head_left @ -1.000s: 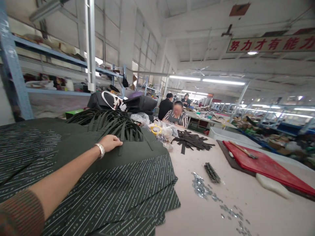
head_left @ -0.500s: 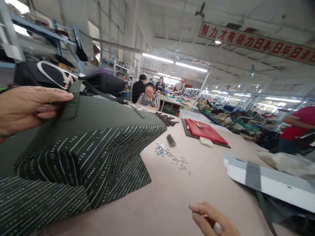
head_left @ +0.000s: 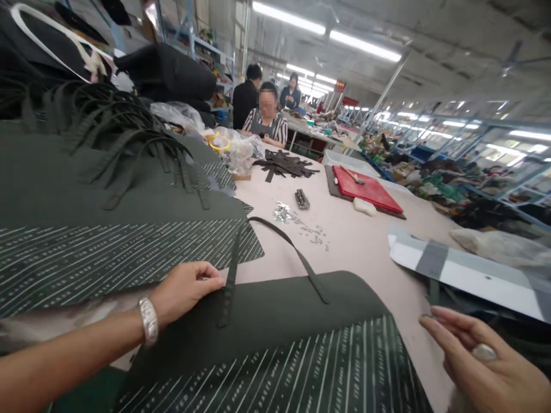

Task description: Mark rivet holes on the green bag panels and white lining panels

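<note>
A dark green bag panel (head_left: pixel 275 310) with a white-striped, lettered lower part lies on the table in front of me. Its thin strap handle (head_left: pixel 293 244) arches up from the top edge. My left hand (head_left: pixel 187 292), wearing a silver bracelet (head_left: pixel 148 320), pinches the panel's top edge beside the handle's left end. Off the panel's right side, my right hand (head_left: pixel 486 353) is closed, thumb and fingertips together. A tiny dark bit seems to be between them, too small to name. More such panels (head_left: pixel 107 252) with strap handles are stacked at the left.
Small metal pieces (head_left: pixel 282 212) lie scattered mid-table (head_left: pixel 357 246) near a dark ridged block (head_left: pixel 302 199). Beyond are dark strips (head_left: pixel 284 164), a red board (head_left: pixel 368 188) and a white lump (head_left: pixel 364 206). White-grey pieces (head_left: pixel 465 261) lie right. A person (head_left: pixel 267 117) sits across.
My left hand has carried one bag panel from the left stack to the table in front of me and lowered it. My right hand has moved right and up, still closed. The view has tilted down.
</note>
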`<state>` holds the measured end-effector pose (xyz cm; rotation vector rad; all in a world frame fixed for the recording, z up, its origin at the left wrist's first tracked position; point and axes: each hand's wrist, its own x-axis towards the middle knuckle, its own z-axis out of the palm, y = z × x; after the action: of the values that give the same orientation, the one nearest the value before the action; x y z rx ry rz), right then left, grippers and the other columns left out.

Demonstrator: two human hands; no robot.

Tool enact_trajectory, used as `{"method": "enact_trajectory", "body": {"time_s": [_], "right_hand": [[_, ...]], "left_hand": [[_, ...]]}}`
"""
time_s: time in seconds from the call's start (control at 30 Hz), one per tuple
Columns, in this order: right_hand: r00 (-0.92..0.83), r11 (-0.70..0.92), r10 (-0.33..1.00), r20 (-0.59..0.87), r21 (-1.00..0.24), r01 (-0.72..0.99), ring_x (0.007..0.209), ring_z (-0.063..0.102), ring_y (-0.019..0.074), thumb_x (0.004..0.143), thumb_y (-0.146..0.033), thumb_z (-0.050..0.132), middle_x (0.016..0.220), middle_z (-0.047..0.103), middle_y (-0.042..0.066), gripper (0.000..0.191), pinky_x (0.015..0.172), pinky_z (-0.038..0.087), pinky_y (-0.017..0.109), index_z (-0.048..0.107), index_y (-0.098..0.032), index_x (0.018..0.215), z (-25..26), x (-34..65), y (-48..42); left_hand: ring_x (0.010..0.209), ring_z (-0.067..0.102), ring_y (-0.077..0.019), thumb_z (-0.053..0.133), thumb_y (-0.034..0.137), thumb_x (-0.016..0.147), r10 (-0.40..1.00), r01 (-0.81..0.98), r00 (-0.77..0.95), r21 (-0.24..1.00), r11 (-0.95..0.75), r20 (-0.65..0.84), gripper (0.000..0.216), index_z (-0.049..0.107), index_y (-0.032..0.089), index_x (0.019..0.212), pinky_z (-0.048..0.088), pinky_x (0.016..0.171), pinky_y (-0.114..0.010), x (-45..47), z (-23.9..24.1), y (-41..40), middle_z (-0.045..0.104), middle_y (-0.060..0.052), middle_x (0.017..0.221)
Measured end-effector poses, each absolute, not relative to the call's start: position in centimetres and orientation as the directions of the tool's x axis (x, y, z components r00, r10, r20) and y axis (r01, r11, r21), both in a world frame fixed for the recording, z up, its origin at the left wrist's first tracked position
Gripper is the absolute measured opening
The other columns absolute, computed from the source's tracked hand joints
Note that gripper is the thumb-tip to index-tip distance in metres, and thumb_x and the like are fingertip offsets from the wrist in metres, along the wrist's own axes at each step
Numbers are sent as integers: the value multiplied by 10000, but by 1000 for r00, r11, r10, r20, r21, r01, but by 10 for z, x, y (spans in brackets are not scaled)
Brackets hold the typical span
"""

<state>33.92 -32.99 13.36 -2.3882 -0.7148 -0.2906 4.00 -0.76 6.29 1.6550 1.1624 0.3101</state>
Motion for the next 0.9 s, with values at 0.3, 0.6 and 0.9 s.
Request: {"method": "enact_trajectory", "body": {"time_s": [0.3,0.6,0.9], "right_hand": [[558,-476,814,-165,-740,475,586,561,129,848,-349,589,683,660,-18,181,542,423,227,705,-214,816,82,263,-254],[371,-568,821,-435,-690,449,550,534,110,793,-153,642,618,648,-35,98,514,349,217,730,-195,782,53,247,-226],[297,-597,802,-519,-674,435,634,571,102,804,-168,686,713,689,-37,69,590,375,216,746,-201,798,52,246,-219]], "left_hand": [[763,631,-178,631,459,753,505,579,791,689,-435,-346,263,729,272,910,428,710,-263,86,62,-8,718,37,829],[941,644,-258,801,323,635,401,568,802,355,-743,-443,441,652,213,1035,429,753,-297,145,44,-14,693,-43,1010],[685,603,-185,782,366,606,239,502,787,364,-785,-570,222,675,214,727,366,565,-262,164,58,1,650,14,675]]}}
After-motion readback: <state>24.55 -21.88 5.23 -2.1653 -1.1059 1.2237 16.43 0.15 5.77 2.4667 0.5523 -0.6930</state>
